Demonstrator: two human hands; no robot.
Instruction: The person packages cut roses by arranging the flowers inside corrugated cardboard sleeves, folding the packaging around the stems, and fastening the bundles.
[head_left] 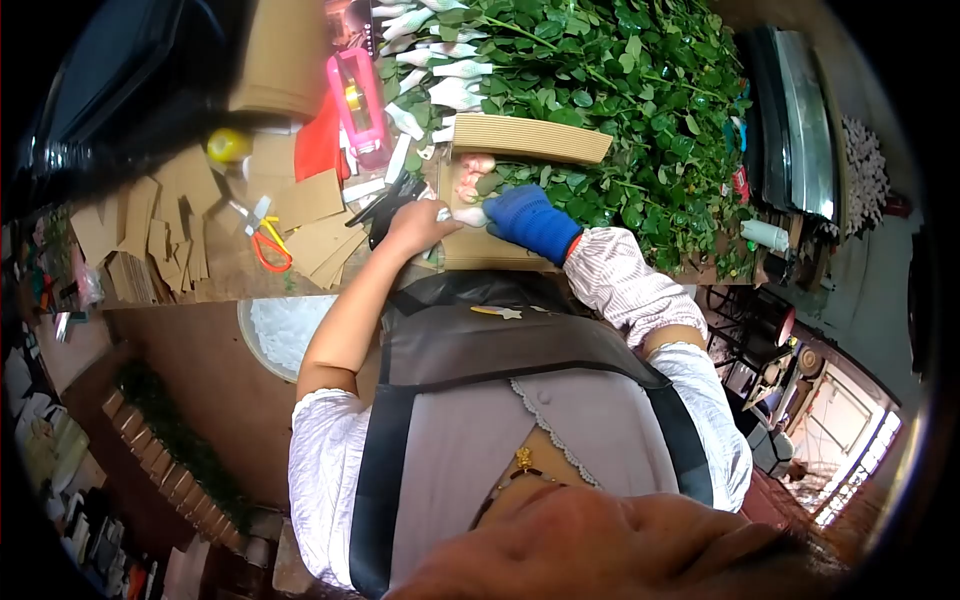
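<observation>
Near the table's front edge, my bare left hand (420,228) is closed, its fingertips at a small white sleeve over a flower head (468,215). My right hand (530,215), in a blue glove, closes around the stem side of that same flower. Beneath both hands lies a sheet of corrugated cardboard (500,255), its far edge a raised flap (535,138). Pale pink roses (475,175) rest on the cardboard just beyond my hands. A black tool (385,210), partly hidden, lies beside my left hand.
Leafy green stems (640,120) with white-sleeved heads (460,90) cover the table's far right. At the left are a pink tape dispenser (358,110), orange-handled scissors (270,250), cut cardboard pieces (180,220) and a yellow tape roll (228,145). A white-filled basin (290,335) stands below the table.
</observation>
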